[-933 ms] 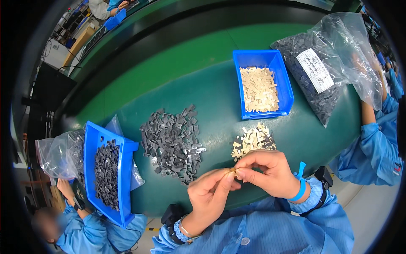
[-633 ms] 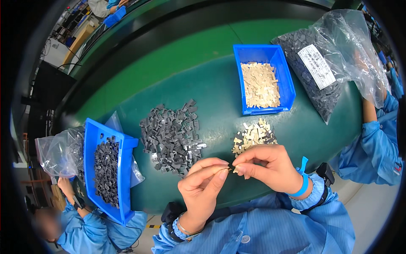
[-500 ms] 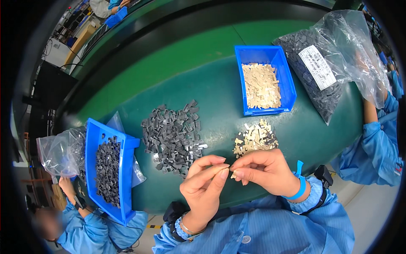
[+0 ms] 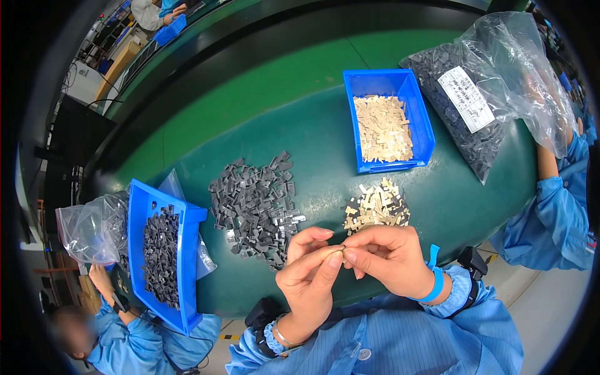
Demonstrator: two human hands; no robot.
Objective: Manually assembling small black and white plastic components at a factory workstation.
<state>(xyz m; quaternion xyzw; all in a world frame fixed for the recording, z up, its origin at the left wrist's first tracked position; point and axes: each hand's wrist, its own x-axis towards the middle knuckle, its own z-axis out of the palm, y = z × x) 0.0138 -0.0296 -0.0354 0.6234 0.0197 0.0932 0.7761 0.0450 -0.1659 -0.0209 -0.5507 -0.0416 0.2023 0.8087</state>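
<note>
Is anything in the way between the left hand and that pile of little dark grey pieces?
Nothing visible is: the bare left hand is close to the loose pile of small, dark-grey, blocky pieces on the smooth green tabletop.

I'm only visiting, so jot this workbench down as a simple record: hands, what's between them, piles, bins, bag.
Left hand: thumb and finger pinched
Right hand: pinched likewise, blue wristband on
Between fingertips: small piece, mostly hidden
Cream pile: dark bits mixed in, just beyond the right hand
Dark pile: left of it, on green table
Far bin: blue, holds cream pieces
Left bin: blue, holds dark pieces
Bag: clear plastic, dark contents, right of far bin
</note>
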